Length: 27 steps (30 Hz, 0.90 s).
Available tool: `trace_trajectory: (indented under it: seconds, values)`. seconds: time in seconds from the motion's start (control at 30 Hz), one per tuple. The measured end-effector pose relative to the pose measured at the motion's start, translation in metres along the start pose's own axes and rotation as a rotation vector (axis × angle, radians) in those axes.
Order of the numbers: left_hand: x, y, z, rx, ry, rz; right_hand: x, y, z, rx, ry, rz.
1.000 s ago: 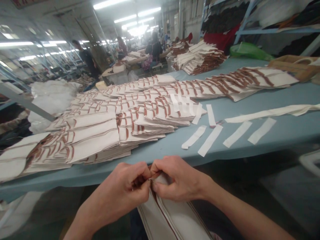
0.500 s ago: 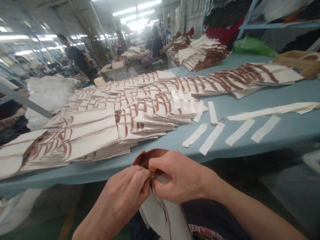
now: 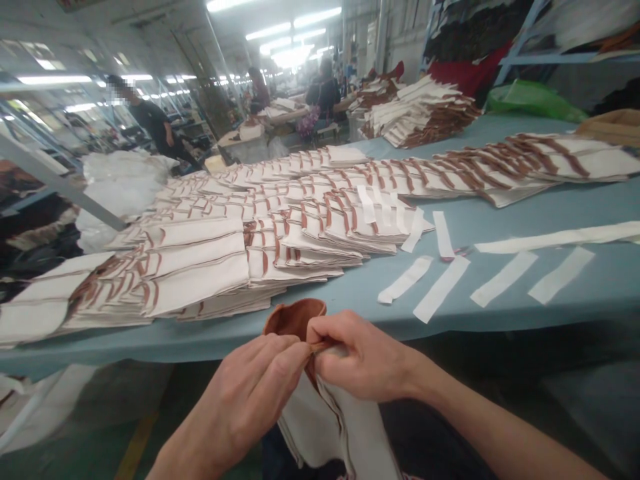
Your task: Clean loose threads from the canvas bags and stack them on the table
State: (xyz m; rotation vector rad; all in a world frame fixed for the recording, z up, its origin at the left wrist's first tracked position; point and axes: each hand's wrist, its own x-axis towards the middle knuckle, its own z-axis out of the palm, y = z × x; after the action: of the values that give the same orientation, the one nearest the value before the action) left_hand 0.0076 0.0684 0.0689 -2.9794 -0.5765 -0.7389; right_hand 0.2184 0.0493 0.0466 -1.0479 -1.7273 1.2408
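**Both hands pinch the canvas piece at its strap end, in front of the counter**

Left hand [image 3: 255, 387] and right hand [image 3: 360, 360] meet fingertip to fingertip, each closed in a pinch on the top edge of a cream canvas piece [image 3: 320, 427]. The brown strap [image 3: 295, 319] loops up just above the fingers. The rest of the canvas piece hangs down between the forearms, with thin brown lines running along it. It's held in the air, just short of the near edge of the light blue counter [image 3: 350, 287], not resting on it.

On the counter:
- Fanned stacks of cream fabric pieces with brown straps [image 3: 200, 267] cover the left and middle, with more rows running to the far right.
- Short white fabric strips [image 3: 443, 288] lie loose to the right of the stacks. A few sit on top of the nearest stack.
- One long white strip [image 3: 550, 237] lies behind them.
- A green plastic bag [image 3: 530, 100] is at the far right end.

People are working at other tables in the background.
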Motion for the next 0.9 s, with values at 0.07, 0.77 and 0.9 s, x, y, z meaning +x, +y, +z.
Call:
trace_trajectory:
  seconds: [0.07, 0.77, 0.9]
  values:
    - [-0.004, -0.002, -0.003, 0.008, -0.019, 0.042, -0.001, 0.004, 0.002, 0.194, -0.058, 0.066]
    - [0.011, 0.021, -0.005, -0.404, 0.068, -0.338, -0.017, -0.007, 0.009, 0.169, 0.040, -0.003]
    - [0.012, 0.017, -0.016, -0.531, -0.083, -0.407, -0.020, -0.009, 0.010, 0.116, 0.061, -0.066]
